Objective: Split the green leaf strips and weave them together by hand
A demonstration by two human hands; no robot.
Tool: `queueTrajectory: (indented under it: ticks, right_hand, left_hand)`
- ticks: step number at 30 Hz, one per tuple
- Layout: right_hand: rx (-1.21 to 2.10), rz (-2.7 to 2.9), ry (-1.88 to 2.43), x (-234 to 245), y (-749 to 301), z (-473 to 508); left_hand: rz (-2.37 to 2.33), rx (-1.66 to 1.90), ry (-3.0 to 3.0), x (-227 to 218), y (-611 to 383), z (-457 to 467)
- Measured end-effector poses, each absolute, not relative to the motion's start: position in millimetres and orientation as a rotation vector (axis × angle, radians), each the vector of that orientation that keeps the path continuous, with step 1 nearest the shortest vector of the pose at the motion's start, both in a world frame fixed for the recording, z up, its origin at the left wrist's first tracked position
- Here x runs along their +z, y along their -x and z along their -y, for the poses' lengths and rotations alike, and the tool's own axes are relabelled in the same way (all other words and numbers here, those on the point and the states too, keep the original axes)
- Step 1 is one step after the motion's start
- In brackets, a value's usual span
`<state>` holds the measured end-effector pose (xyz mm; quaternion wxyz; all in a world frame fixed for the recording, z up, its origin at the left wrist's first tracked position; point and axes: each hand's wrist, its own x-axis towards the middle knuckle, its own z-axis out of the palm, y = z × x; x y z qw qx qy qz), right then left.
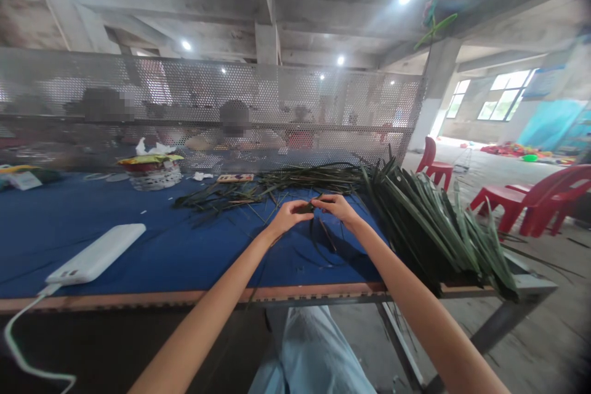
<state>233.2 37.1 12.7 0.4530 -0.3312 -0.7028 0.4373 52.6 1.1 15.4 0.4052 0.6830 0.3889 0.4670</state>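
Concrete ceiling (184,6), perforated screen (277,92), red plastic chairs (549,197)

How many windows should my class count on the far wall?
2: a narrow window just right of the concrete pillar, and a wider window further right. More may be hidden behind the perforated metal screen.

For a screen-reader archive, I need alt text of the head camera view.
A person's left hand and right hand pinch a narrow green leaf strip over a blue-covered worktable, beside a large pile of long green leaves.
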Motion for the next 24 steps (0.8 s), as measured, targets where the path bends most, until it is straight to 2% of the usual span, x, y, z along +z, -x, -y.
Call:
queueTrajectory:
  ticks: [24]
  right_hand:
    - [0.968, 1.844, 0.835, 15.0, -230.1, -33.1]
  left_hand:
    - [-0.963, 1.098, -1.627, 14.3, -49.5, -3.3]
